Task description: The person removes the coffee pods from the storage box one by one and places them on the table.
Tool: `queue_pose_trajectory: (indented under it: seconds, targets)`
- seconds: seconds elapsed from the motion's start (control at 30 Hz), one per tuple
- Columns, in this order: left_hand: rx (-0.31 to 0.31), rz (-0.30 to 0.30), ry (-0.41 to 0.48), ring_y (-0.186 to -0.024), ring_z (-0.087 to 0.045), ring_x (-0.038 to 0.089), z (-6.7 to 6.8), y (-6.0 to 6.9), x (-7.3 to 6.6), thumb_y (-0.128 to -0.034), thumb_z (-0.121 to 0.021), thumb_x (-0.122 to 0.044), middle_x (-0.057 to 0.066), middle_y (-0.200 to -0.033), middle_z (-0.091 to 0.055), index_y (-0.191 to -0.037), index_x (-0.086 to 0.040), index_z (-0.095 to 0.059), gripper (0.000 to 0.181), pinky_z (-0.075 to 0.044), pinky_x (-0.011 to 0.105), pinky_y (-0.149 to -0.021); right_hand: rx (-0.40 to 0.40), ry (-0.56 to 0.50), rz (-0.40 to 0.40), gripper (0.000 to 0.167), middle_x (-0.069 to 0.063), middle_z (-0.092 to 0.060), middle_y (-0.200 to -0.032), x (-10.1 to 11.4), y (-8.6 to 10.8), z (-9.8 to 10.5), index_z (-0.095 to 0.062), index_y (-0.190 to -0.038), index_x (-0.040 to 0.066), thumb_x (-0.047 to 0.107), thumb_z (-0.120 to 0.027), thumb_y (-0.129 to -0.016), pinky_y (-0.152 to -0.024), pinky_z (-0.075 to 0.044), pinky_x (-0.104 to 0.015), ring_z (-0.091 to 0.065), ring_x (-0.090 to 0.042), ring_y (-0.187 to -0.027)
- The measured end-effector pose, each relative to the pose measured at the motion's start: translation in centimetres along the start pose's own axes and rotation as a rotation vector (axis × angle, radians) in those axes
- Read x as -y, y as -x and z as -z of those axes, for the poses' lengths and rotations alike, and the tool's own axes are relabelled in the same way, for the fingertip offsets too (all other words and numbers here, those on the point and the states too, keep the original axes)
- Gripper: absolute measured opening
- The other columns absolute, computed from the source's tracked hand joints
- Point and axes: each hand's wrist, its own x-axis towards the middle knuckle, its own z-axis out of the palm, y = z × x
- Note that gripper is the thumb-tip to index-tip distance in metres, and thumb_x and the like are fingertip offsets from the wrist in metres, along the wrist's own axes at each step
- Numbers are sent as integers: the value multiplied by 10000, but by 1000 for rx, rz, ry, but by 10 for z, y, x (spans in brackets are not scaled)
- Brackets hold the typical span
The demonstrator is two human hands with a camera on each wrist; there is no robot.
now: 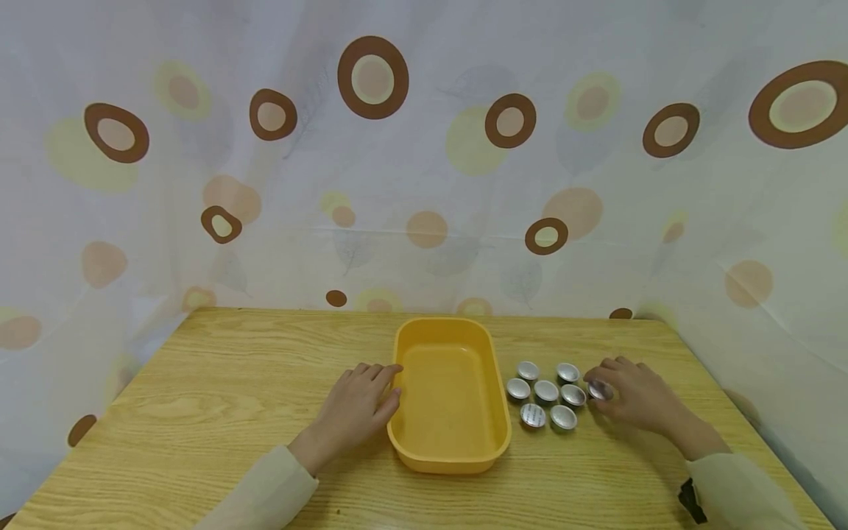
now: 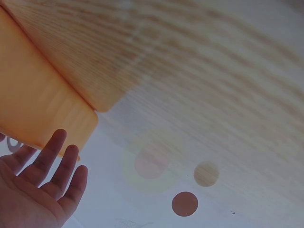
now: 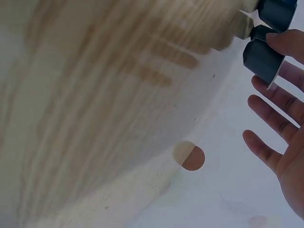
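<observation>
A yellow plastic basin (image 1: pixel 445 467) stands on the table. By its left wall is my left hand (image 1: pixel 358 401), fingers relaxed and holding nothing; whether the fingertips touch the rim I cannot tell. To the right of the basin sits a cluster of several coffee capsules (image 1: pixel 546 391) with silver foil lids facing up. At the right edge of that cluster my right hand (image 1: pixel 632 394) pinches one coffee capsule (image 3: pixel 262 62) between thumb and forefinger. The capsule's dark body shows in the right wrist view, while the other fingers are spread apart from it.
The wooden table (image 1: pixel 265 368) extends left of the basin and in front of it. A white patterned cloth (image 1: pixel 424 184) hangs behind the table and along both sides. Several capsules stand close together between the basin and my right hand.
</observation>
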Motion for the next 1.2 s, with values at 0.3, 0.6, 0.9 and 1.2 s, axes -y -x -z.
queue_pose_trajectory:
  seconds: [0.3, 0.6, 0.9, 1.2]
  targets:
    - [2, 0, 1, -974, -575, 191, 0, 0, 1, -936, -444, -341, -9, -1052, -642, -1239, -157, -543, 368, -472, 366, -814, 9, 22, 11, 312, 21, -627, -908, -1, 2, -6, -659, -982, 155, 193, -751, -687, -696, -462, -501, -572, -235, -855]
    - [6, -5, -4, -991, -573, 190, 0, 1, 1, -936, -444, -344, -8, -1072, -638, -1250, -160, -534, 374, -473, 374, -834, 12, 34, 4, 333, -2, -637, -938, 0, 1, -6, -657, -994, 146, 214, -756, -683, -699, -460, -505, -573, -251, -876]
    - [12, -2, -3, -1003, -569, 189, -1, -1, 0, -935, -445, -343, -12, -1087, -634, -1253, -161, -531, 376, -470, 376, -841, 13, 30, -6, 376, -24, -639, -976, 1, 3, -2, -646, -1022, 123, 222, -762, -678, -702, -456, -508, -575, -274, -909]
    - [25, 0, -19, -989, -573, 190, 0, -1, 0, -936, -445, -344, -6, -1083, -636, -1253, -153, -531, 380, -463, 367, -830, -12, 5, 2, 419, -67, -621, -1063, 5, 6, 5, -619, -1092, 99, 261, -735, -724, -688, -453, -507, -570, -300, -947]
